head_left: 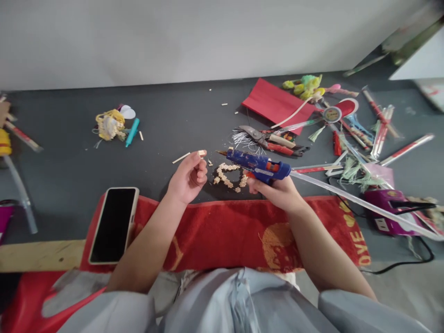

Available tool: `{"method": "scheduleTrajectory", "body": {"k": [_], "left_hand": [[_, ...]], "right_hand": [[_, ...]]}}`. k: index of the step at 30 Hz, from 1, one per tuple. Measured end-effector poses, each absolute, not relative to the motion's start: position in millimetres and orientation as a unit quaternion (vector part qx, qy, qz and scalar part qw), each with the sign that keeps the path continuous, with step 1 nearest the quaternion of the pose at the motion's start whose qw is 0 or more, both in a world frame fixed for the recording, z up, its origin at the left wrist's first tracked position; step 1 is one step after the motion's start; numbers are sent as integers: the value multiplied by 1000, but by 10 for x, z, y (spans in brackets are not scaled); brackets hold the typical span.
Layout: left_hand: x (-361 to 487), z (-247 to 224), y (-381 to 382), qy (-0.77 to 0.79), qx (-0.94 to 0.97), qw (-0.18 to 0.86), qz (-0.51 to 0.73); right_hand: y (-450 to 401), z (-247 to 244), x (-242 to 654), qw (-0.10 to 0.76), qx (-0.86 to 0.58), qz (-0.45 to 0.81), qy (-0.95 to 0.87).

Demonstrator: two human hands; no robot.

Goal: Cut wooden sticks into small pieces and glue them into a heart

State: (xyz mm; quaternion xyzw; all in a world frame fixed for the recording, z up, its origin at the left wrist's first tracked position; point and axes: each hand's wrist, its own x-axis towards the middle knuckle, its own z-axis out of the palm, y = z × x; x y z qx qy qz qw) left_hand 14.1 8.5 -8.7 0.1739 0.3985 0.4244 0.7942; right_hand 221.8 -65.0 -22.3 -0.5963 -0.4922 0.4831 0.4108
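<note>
My right hand (pixel 274 187) is wrapped round the handle of a blue glue gun (pixel 256 164), whose nozzle points left; a long clear glue stick (pixel 350 196) trails from its rear. Facing the nozzle, my left hand (pixel 190 178) pinches a small pale piece (pixel 201 153) between thumb and forefinger, a short gap from the tip. Below the gun, partly hidden by it, a ring of small pale flower-like pieces (pixel 227 180) lies on the grey table. A thin pale stick (pixel 181 158) rests by my left fingertips.
A phone (pixel 114 225) lies on the red towel (pixel 222 231) at the front. Pruning shears (pixel 263 138), red paper (pixel 274 106), a purple box (pixel 391 210) and tangled craft supplies occupy the right. Yellow yarn (pixel 110 125) and a teal pen (pixel 132 132) are at left.
</note>
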Motion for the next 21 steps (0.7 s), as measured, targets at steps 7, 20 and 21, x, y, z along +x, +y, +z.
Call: {"method": "scheduleTrajectory", "body": {"k": [7, 20, 21], "left_hand": [[110, -172, 137, 391, 194, 795, 420], [96, -245, 210, 357, 189, 799, 445], [94, -240, 214, 357, 188, 799, 446]], "right_hand": [[-638, -77, 2488, 304, -657, 349, -596], [-989, 130, 3149, 10, -922, 66, -381], [-1010, 96, 3168, -10, -926, 61, -373]]}}
